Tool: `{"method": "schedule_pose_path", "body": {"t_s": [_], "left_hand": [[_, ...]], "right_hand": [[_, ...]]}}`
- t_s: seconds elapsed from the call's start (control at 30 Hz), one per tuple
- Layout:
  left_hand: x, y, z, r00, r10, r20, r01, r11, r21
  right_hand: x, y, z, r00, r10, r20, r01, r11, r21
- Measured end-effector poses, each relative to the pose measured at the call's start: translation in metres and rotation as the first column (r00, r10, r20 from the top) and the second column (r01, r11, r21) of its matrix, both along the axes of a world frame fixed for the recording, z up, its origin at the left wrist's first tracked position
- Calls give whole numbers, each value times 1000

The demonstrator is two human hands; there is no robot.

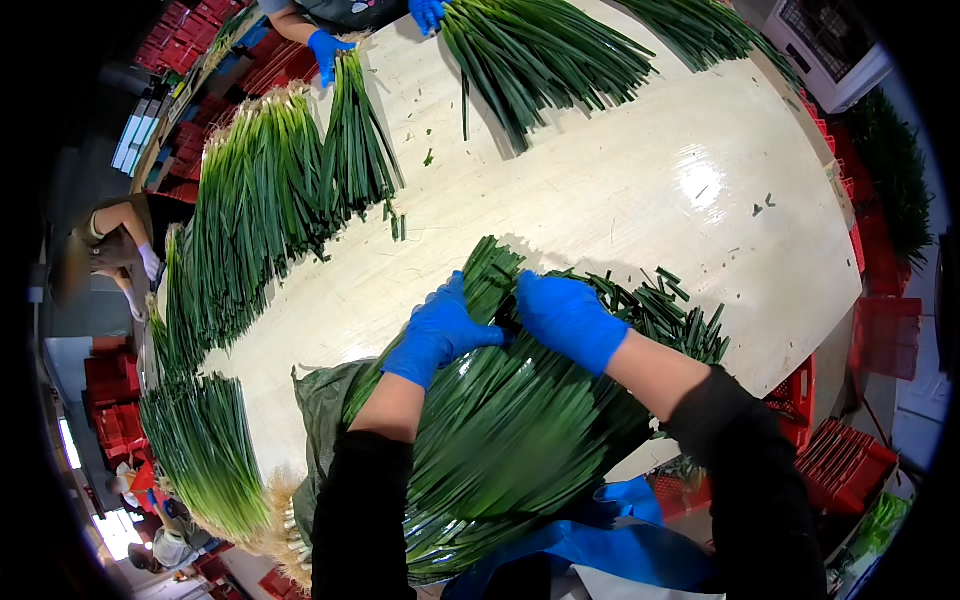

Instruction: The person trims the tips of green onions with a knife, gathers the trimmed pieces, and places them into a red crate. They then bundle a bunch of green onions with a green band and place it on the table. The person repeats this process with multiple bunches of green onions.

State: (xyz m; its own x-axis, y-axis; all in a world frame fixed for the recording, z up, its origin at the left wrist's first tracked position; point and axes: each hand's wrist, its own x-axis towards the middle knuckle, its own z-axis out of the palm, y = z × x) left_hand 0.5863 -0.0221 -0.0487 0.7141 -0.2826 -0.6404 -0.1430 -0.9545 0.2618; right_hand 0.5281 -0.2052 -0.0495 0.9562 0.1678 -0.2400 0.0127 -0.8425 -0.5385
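Note:
A large bundle of long green allium leaves (510,427), spring onions or young leeks, lies before me at the table's near edge. Dark green sheeting (328,405) wraps its left side. My left hand (442,330), in a blue glove, grips a bunch of leaf tops (489,274), thumb pointing right across the leaves. Just to the right, my blue-gloved right hand (570,319) is curled over the same bundle, its fingertips hidden. Something dark shows between the hands; I cannot tell what it is. Short cut leaf pieces (667,311) lie in a heap beyond my right wrist.
Rooted bunches (255,202) line the left side of the pale table (600,195); more leaves (540,60) lie at the far edge. Across the table, a co-worker's blue-gloved hand (328,54) holds a bunch. Another person stands at left. Red crates (847,469) stand at right.

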Motion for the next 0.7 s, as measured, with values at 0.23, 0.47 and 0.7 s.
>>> {"method": "schedule_pose_path", "body": {"t_s": [0.23,0.47,0.7], "left_hand": [[-3,-2,3,999,-42,29,39,994,98],[-2,-2,-6,994,-92,60,83,986,143],[-2,-10,-1,995,-92,43,83,981,178]], "right_hand": [[19,21,-16,974,43,-221,-56,997,-50],[22,20,-43,977,72,-201,-84,995,-49],[6,14,-39,957,101,-272,-140,982,-127]]}}
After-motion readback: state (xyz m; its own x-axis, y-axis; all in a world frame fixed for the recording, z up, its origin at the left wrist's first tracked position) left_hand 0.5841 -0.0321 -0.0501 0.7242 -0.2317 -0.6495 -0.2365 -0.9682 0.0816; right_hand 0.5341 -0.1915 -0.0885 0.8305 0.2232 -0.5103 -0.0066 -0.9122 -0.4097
